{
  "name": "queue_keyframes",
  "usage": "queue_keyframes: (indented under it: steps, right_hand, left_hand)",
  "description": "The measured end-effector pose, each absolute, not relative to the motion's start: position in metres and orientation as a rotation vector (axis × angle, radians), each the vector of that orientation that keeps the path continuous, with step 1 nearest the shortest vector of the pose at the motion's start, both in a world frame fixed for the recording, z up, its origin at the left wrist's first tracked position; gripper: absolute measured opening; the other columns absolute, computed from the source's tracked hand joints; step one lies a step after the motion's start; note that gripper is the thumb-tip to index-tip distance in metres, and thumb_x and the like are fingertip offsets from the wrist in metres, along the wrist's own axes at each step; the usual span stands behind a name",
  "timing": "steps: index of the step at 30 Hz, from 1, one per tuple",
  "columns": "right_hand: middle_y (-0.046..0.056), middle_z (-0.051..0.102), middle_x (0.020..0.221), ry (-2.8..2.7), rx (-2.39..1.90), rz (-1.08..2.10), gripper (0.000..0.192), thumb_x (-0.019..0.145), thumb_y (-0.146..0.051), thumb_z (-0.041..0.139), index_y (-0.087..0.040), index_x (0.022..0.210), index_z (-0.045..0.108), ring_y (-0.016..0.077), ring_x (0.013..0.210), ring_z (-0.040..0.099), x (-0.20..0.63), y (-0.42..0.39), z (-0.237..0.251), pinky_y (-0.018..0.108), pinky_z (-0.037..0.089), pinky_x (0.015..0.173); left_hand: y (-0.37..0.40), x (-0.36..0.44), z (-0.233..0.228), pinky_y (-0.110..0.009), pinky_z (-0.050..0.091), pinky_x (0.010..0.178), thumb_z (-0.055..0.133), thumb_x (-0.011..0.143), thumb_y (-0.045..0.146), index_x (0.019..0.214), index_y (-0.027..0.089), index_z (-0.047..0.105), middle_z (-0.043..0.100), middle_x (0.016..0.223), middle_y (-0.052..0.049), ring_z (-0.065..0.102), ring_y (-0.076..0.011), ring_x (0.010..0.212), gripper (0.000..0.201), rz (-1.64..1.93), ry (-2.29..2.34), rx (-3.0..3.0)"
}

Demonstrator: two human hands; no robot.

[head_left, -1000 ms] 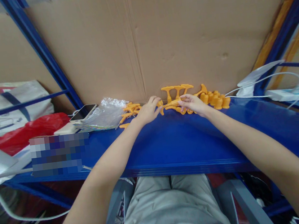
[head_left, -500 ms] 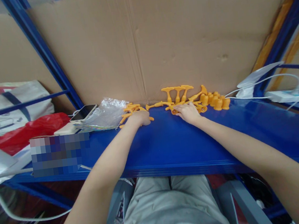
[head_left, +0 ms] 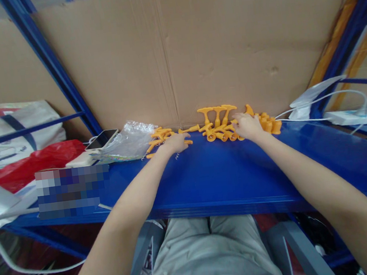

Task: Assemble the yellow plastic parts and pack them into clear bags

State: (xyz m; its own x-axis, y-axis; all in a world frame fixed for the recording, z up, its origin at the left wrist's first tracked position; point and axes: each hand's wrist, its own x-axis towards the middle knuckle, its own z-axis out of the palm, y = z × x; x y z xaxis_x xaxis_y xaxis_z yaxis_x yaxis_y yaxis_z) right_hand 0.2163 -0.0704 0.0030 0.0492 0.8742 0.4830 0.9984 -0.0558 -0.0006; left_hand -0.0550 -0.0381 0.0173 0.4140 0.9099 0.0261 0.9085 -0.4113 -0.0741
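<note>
Both hands are lying on the blue shelf (head_left: pixel 208 174), well apart from each other, palms down. The left hand (head_left: pixel 174 144) is resting on a small heap of orange plastic pieces (head_left: pixel 160 136), fingers curled over them; can't tell if it's actually pinching one. The right hand (head_left: pixel 248 127) is sitting on the other bunch, the orange caps (head_left: pixel 269 124) lined up by the cardboard, and again the fingers are hiding whatever they're touching, so no idea if anything is gripped. Between the hands, three orange T-shaped pegs (head_left: pixel 216 114) are standing upright against the cardboard sheet (head_left: pixel 193 51), with more pieces lying flat in front of them.

Off to the left, a crinkly clear plastic bag (head_left: pixel 130 139) is lying next to a phone (head_left: pixel 102 138), then a red bag (head_left: pixel 29 162) and a white tote (head_left: pixel 12 131); its print is too blurry to read. A white cable (head_left: pixel 328 95) is running to a power strip (head_left: pixel 358 116) on the right. No readable writing anywhere.
</note>
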Motion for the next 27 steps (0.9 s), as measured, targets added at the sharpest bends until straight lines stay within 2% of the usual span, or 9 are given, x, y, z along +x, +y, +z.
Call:
queue_keyframes:
  steps: [3,6,9,14,18,21,27]
  right_hand:
    - [0.019,0.059,0.137,-1.726,-2.175,-0.510,0.044,0.093,-0.021,0.036,-0.013,0.129,0.061,0.0333,0.124,0.054,0.239,-0.071,0.009,0.052,0.040,0.100]
    - [0.021,0.060,0.134,-1.694,-2.249,-0.496,0.044,0.092,-0.018,0.034,-0.012,0.126,0.061,0.0331,0.125,0.052,0.259,-0.069,0.003,0.053,0.039,0.100]
    - [0.019,0.057,0.140,-1.723,-2.246,-0.503,0.049,0.090,-0.016,0.035,-0.014,0.135,0.055,0.0335,0.128,0.049,0.274,-0.064,-0.011,0.060,0.035,0.102]
    - [0.019,0.049,0.148,-1.778,-2.259,-0.450,0.056,0.088,-0.013,0.036,-0.016,0.143,0.048,0.0352,0.134,0.043,0.286,-0.055,-0.025,0.068,0.029,0.105]
    - [0.019,0.052,0.145,-1.733,-2.262,-0.461,0.051,0.090,-0.017,0.038,-0.016,0.139,0.051,0.0345,0.133,0.045,0.287,-0.052,-0.024,0.061,0.034,0.104]
    - [0.022,0.053,0.139,-1.633,-2.306,-0.449,0.047,0.088,-0.023,0.045,-0.013,0.133,0.055,0.0352,0.130,0.047,0.288,-0.051,-0.022,0.056,0.038,0.101]
    - [0.023,0.060,0.129,-1.524,-2.310,-0.427,0.044,0.085,-0.030,0.047,-0.010,0.124,0.056,0.0363,0.121,0.054,0.290,-0.051,-0.023,0.057,0.037,0.098]
  left_hand:
    - [-0.036,-0.053,0.015,-0.028,0.047,0.099,0.051,0.092,0.025,0.132,0.025,0.063,0.066,0.133,-0.005,0.062,-0.0232,0.120,0.042,-0.067,-1.611,-2.595]
    - [-0.035,-0.052,0.013,-0.028,0.049,0.095,0.051,0.092,0.028,0.127,0.023,0.067,0.070,0.126,-0.007,0.064,-0.0239,0.116,0.039,-0.129,-1.623,-2.569]
    - [-0.036,-0.052,0.012,-0.028,0.050,0.092,0.050,0.093,0.029,0.127,0.023,0.066,0.072,0.121,-0.007,0.066,-0.0237,0.111,0.039,-0.120,-1.634,-2.564]
    - [-0.036,-0.052,0.008,-0.030,0.050,0.094,0.051,0.092,0.025,0.139,0.022,0.054,0.068,0.129,-0.009,0.064,-0.0242,0.116,0.047,0.024,-1.625,-2.620]
    - [-0.034,-0.052,0.007,-0.030,0.047,0.098,0.043,0.094,0.016,0.140,0.019,0.050,0.062,0.136,-0.012,0.060,-0.0238,0.122,0.047,0.082,-1.656,-2.621]
    - [-0.033,-0.054,0.008,-0.031,0.048,0.096,0.044,0.094,0.014,0.141,0.021,0.048,0.061,0.136,-0.012,0.061,-0.0236,0.119,0.048,0.076,-1.677,-2.609]
    - [-0.032,-0.061,0.009,-0.035,0.044,0.102,0.051,0.088,0.012,0.138,0.028,0.051,0.054,0.141,-0.009,0.053,-0.0248,0.126,0.052,0.120,-1.455,-2.657]
